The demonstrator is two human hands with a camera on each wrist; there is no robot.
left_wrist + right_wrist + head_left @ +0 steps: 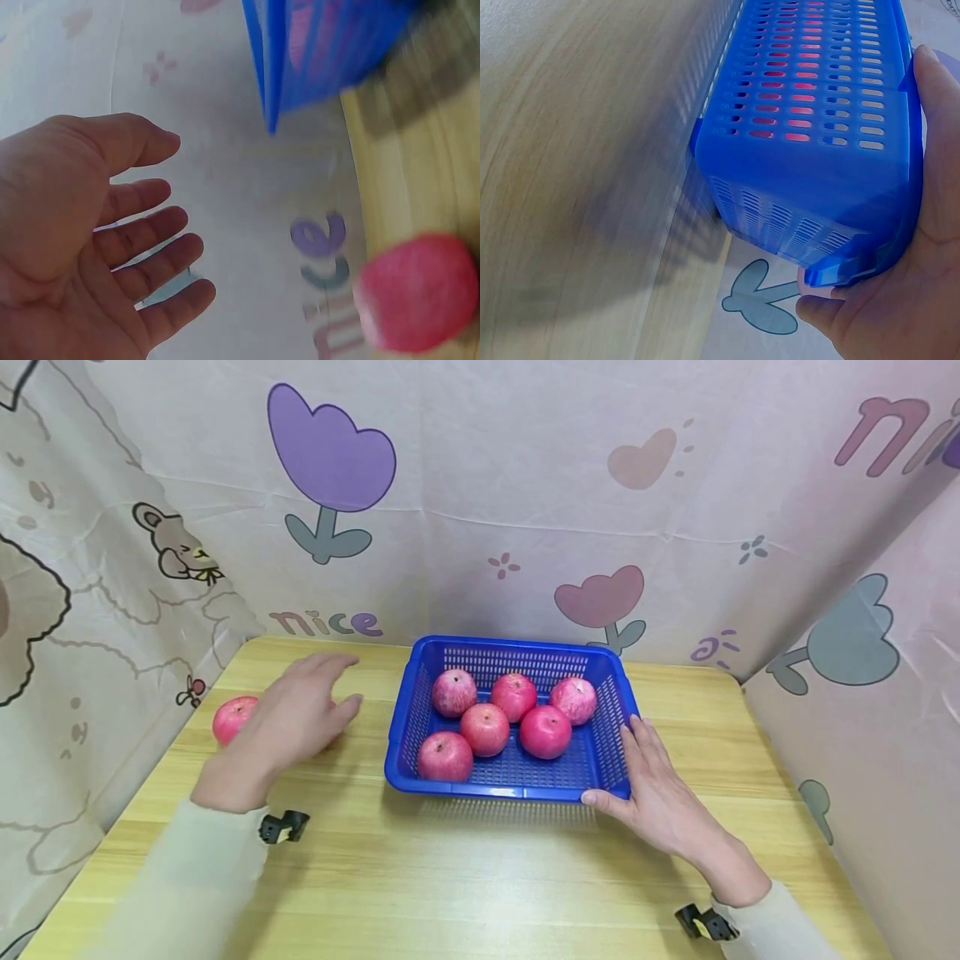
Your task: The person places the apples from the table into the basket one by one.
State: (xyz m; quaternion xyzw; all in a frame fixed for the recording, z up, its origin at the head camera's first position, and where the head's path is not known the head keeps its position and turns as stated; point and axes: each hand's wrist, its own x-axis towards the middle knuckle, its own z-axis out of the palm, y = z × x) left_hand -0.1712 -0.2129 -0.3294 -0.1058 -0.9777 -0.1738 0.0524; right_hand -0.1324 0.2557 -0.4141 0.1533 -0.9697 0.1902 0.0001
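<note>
A blue plastic basket (506, 793) with slotted walls stands on the table and holds several red apples (484, 730). At its front right corner my right hand (667, 806) grips the rim, the thumb on the front edge and the fingers along the right side. In the right wrist view the hand (907, 292) lies against the basket's rim (913, 187). My left hand (292, 714), somewhat blurred, is left of the basket with fingers spread and nothing held. A loose apple (232, 718) is beside it, partly covered by the hand; an apple (418, 292) also shows in the left wrist view.
The wooden table (480, 893) carries the basket and the loose apple. Printed cloth (480, 527) hangs along the back and both sides of the table. Each sleeve has a small black device (705, 922) at the wrist.
</note>
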